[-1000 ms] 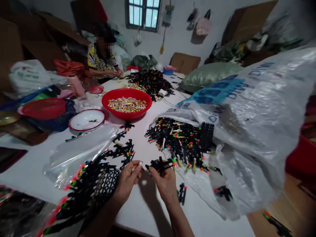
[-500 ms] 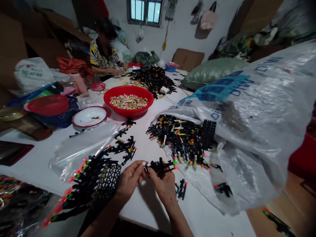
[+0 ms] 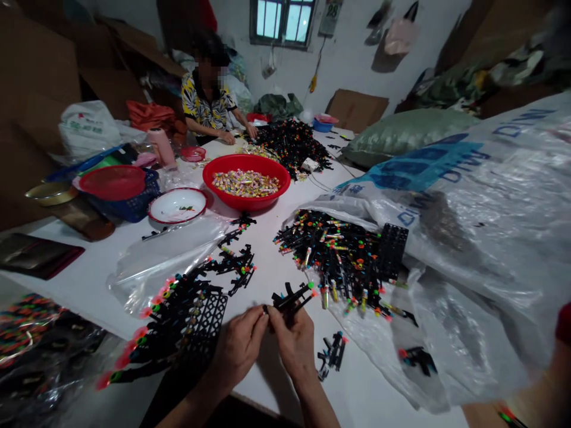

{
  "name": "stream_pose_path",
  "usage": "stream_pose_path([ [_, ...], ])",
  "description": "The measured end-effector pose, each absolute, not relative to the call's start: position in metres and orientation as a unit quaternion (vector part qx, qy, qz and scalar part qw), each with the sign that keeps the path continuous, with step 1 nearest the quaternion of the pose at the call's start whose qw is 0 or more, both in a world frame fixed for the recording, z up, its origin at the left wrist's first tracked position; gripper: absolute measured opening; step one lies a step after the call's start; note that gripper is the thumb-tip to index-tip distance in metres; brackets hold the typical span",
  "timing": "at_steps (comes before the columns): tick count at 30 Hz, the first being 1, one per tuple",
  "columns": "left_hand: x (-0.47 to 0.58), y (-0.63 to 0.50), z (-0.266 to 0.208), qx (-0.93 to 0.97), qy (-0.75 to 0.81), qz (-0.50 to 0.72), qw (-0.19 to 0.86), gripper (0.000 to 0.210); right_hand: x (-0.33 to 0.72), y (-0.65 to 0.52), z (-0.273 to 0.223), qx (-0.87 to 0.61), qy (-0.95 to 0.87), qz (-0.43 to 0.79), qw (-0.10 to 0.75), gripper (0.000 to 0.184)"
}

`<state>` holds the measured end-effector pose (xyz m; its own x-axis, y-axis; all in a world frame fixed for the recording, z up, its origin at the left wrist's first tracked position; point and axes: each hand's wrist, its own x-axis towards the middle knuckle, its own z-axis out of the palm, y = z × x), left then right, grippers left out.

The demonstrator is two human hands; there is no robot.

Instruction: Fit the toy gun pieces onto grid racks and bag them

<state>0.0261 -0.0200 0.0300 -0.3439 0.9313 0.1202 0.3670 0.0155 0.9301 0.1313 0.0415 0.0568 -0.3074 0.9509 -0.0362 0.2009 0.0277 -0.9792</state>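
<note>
The right hand [image 3: 294, 342] pinched a black toy gun [image 3: 292, 299] between thumb and fingers, while the left hand [image 3: 241, 342] met it at the back end, its fingertips pressed together; what lay between them I could not tell. Half a second earlier a small white piece showed at those left fingertips — now it was out of sight, and the left hand had closed in so that the two thumbs almost met. Across the table, the co-worker's hands had moved apart, one of them reaching to the edge of the far heap [image 3: 289, 142].

The gun sat in front of the person, above the table [image 3: 263, 238], slanting up to the right. It was dark and slim, with stubby parts sticking up along it and a bright green tip with a pinkish-red end. Left of the grip stood a row of similar guns [image 3: 178, 321]; to the right — just beside the wrist — lay a few more [image 3: 332, 352].
</note>
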Motion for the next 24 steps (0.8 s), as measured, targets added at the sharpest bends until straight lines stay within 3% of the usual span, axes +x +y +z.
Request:
stream_pose_path([
  [3,0.018,-0.019,0.025,0.390,0.666,0.529,0.352,0.028,0.160,0.077,0.070,-0.481,-0.671,0.476,0.303,0.031],
  [7,-0.004,-0.024,0.021,0.194,0.639,0.595,0.447,0.062,0.184,0.131,0.097,-0.660,-0.699,0.162,0.223,0.040],
  [9,-0.008,-0.032,0.020,0.157,0.609,0.610,0.482,0.071,0.158,0.136,0.095,-0.629,-0.757,0.076,0.161,0.031],
  [12,-0.009,-0.046,0.017,0.166,0.613,0.587,0.503,0.079,0.088,0.114,0.064,-0.362,-0.921,0.132,0.055,0.033],
  [14,-0.009,-0.055,0.013,0.186,0.647,0.561,0.482,0.076,0.056,0.096,0.039,-0.265,-0.951,0.155,0.030,0.031],
  [20,-0.016,-0.061,-0.001,0.217,0.727,0.509,0.407,0.055,0.102,0.091,0.015,-0.319,-0.914,0.231,0.099,0.026],
  [24,-0.018,-0.051,-0.005,0.242,0.710,0.522,0.406,0.051,0.113,0.089,0.024,-0.442,-0.862,0.238,0.075,0.029],
])
